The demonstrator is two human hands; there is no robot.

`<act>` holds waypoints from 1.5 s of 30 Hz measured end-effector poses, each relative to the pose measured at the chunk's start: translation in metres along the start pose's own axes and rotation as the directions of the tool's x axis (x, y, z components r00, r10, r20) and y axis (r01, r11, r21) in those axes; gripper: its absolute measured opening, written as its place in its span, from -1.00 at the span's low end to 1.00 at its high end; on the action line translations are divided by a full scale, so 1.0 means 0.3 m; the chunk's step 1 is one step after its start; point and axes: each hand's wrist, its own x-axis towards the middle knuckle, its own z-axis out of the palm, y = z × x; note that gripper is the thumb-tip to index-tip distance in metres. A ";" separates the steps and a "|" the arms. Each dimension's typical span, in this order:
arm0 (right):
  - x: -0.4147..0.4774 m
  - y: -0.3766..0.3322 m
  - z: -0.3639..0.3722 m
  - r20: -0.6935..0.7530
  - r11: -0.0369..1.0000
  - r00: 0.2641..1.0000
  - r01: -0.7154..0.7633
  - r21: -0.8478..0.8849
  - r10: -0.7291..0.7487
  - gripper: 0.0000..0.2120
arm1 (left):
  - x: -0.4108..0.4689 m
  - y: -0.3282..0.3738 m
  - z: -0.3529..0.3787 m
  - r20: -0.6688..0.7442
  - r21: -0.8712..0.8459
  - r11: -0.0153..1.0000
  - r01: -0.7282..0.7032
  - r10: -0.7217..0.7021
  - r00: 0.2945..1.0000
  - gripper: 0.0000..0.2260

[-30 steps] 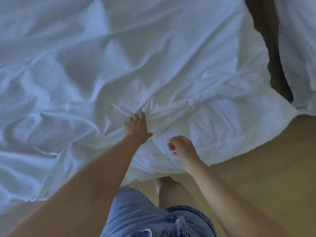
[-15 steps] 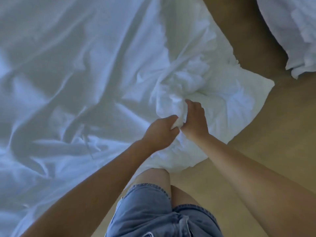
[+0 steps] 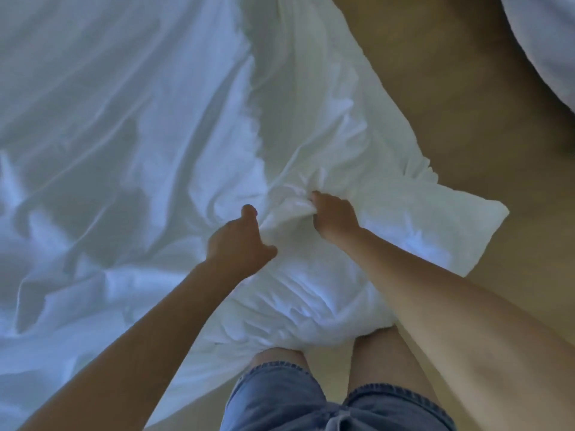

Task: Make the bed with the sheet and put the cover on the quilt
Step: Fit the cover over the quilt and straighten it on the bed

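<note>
a: where's the white cover (image 3: 140, 126)?
b: it lies rumpled over the left and middle of the frame. one puffy corner (image 3: 460, 222) juts right over the tan floor (image 3: 451, 119).
a: and the hands?
b: both are at the centre. the right hand (image 3: 336, 217) is clenched round a bunch of the cloth, and wrinkles run toward it. the left hand (image 3: 238, 244) sits just beside it, lower left, with its fingers curled and its thumb hooked on a fold of the same cover.
a: do they touch each other?
b: no, a gathered ridge of cloth lies between them.
a: anything else?
b: denim shorts (image 3: 280, 399) and bare legs (image 3: 382, 359) at the bottom edge, with the cover touching the legs. more white bedding (image 3: 547, 42) is in the upper right corner, apart from the cover.
</note>
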 end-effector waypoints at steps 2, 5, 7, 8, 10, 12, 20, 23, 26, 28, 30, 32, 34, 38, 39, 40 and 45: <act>-0.008 0.057 -0.089 -0.053 0.978 0.999 0.002 0.208 0.009 -0.67 | 0.085 0.070 0.066 0.002 0.178 0.981 0.080 -0.081 0.997 -0.30; -0.027 0.152 -0.260 -0.157 0.941 0.982 0.151 0.304 -0.107 -0.71 | 0.156 0.218 0.138 -0.055 0.069 0.996 0.062 -0.058 0.997 -0.30; -0.028 0.219 -0.367 -0.165 0.952 0.963 0.243 0.186 -0.214 -0.75 | 0.153 0.330 0.134 -0.143 -0.096 0.995 -0.003 -0.011 0.990 -0.57; -0.015 0.256 -0.414 -0.204 0.957 0.953 0.255 0.139 -0.224 -0.77 | 0.136 0.374 0.113 -0.202 -0.147 0.988 -0.054 0.024 0.979 -0.73; 0.018 0.328 -0.488 -0.362 0.964 0.914 0.240 0.111 -0.186 -0.81 | 0.078 0.423 0.046 -0.298 -0.269 0.953 -0.140 0.056 0.953 -0.90; 0.053 0.378 -0.494 -0.530 0.964 0.844 0.202 0.173 -0.082 -0.83 | 0.020 0.427 -0.046 -0.359 -0.436 0.882 -0.179 0.012 0.933 -0.78; 0.169 0.356 -0.362 0.046 0.931 0.992 -0.125 0.343 0.116 -0.71 | 0.019 0.285 -0.273 -0.358 -0.776 0.624 -0.088 -0.322 0.877 -0.84; 0.216 0.310 -0.530 -0.297 0.777 0.914 -0.030 0.629 0.276 -0.80 | 0.083 0.231 -0.284 -0.385 -0.680 0.733 -0.017 -0.337 0.859 -0.84; 0.305 0.262 -0.717 -0.544 0.865 0.802 0.072 0.496 0.246 -0.74 | 0.170 0.236 -0.296 -0.379 -0.548 0.833 0.073 -0.325 0.866 -0.87; 0.352 0.239 -0.720 -0.502 0.943 0.840 -0.032 0.331 0.205 -0.59 | 0.229 0.254 -0.288 -0.363 -0.503 0.852 0.144 -0.360 0.860 -0.85; 0.357 0.229 -0.624 -0.339 0.957 0.909 -0.164 0.240 0.241 -0.41 | 0.286 0.256 -0.275 -0.312 -0.535 0.818 0.209 -0.421 0.851 -0.76; 0.309 0.225 -0.504 -0.277 0.937 0.912 -0.233 0.260 0.304 -0.36 | 0.341 0.241 -0.251 -0.258 -0.532 0.799 0.280 -0.468 0.845 -0.59; 0.246 0.221 -0.389 -0.264 0.937 0.922 -0.205 0.283 0.281 -0.42 | 0.374 0.235 -0.209 -0.364 -0.245 0.937 0.250 -0.328 0.872 -0.35; 0.169 0.203 -0.230 -0.030 0.968 0.991 -0.121 0.219 0.131 -0.52 | 0.418 0.274 -0.070 -0.275 0.576 0.741 -0.346 0.574 0.771 -0.21; 0.158 0.198 -0.215 0.026 0.974 0.994 -0.109 0.199 0.106 -0.51 | 0.419 0.293 -0.058 -0.074 0.651 0.646 -0.399 0.577 0.813 -0.27; 0.149 0.193 -0.208 0.054 0.977 0.994 -0.100 0.190 0.091 -0.50 | 0.434 0.293 -0.040 0.049 0.684 0.612 -0.397 0.505 0.862 -0.39; 0.095 0.125 -0.221 -0.061 0.975 0.993 -0.083 0.206 0.097 -0.56 | 0.461 0.352 -0.123 -0.120 0.463 0.832 -0.305 0.400 0.909 -0.86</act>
